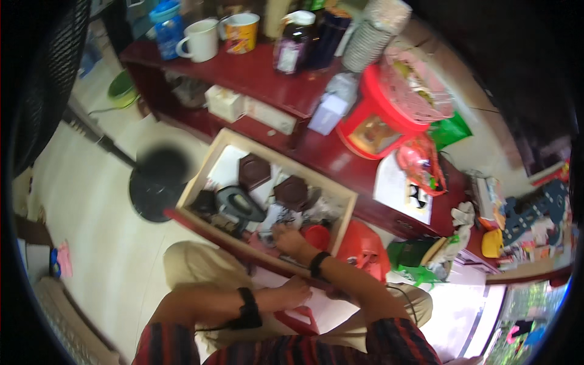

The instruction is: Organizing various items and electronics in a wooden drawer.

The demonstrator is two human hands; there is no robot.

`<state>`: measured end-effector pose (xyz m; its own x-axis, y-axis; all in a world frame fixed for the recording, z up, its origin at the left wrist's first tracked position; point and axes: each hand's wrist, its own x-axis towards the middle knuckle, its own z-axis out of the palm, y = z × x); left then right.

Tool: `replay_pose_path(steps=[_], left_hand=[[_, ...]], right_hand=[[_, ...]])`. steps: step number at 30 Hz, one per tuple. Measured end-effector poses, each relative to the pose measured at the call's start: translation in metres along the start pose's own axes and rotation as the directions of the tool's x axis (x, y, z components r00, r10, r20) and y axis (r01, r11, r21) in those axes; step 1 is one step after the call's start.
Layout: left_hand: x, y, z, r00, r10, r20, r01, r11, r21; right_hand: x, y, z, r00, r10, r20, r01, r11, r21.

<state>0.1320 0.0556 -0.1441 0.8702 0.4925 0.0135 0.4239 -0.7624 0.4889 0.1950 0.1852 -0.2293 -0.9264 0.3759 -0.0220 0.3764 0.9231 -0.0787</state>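
Note:
My right hand (288,239) reaches into an open wooden drawer (222,137), its fingers down among small items near the front wall; whether it grips anything is blurred. Outside the drawer, over my lap, is my left hand (294,292), its fingers bent and their contents unclear. A red plastic object (299,319) lies just below it. In the drawer are two dark brown hexagonal boxes (253,171), a dark grey oval-headed device with a handle (240,204), a red round container (316,236) and clear plastic bags (324,210).
A dark red cabinet (255,82) behind the drawer bears a white mug (200,41), a blue bottle (167,32), stacked cups (372,45) and a red bucket (383,123). A standing fan's round base (159,191) is at left. A red bag (365,251) hangs right of the drawer.

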Motion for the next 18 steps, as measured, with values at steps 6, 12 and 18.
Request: replay_pose_path(steps=[6, 12, 18], left_hand=[[0.003, -0.006, 0.0, 0.998, 0.043, 0.042, -0.046, 0.996, 0.071], [0.004, -0.006, 0.0, 0.998, 0.011, 0.067, -0.013, 0.999, 0.032], [0.029, 0.0, -0.007, 0.969, 0.01, 0.245, 0.002, 0.999, -0.048]], right_hand=[[0.018, 0.008, 0.003, 0.972, 0.098, 0.212, -0.098, 0.995, -0.011], [0.035, 0.015, -0.005, 0.951, 0.269, 0.15, -0.278, 0.96, 0.041], [0.004, 0.021, 0.0, 0.879, 0.469, 0.086, -0.465, 0.804, 0.369]])
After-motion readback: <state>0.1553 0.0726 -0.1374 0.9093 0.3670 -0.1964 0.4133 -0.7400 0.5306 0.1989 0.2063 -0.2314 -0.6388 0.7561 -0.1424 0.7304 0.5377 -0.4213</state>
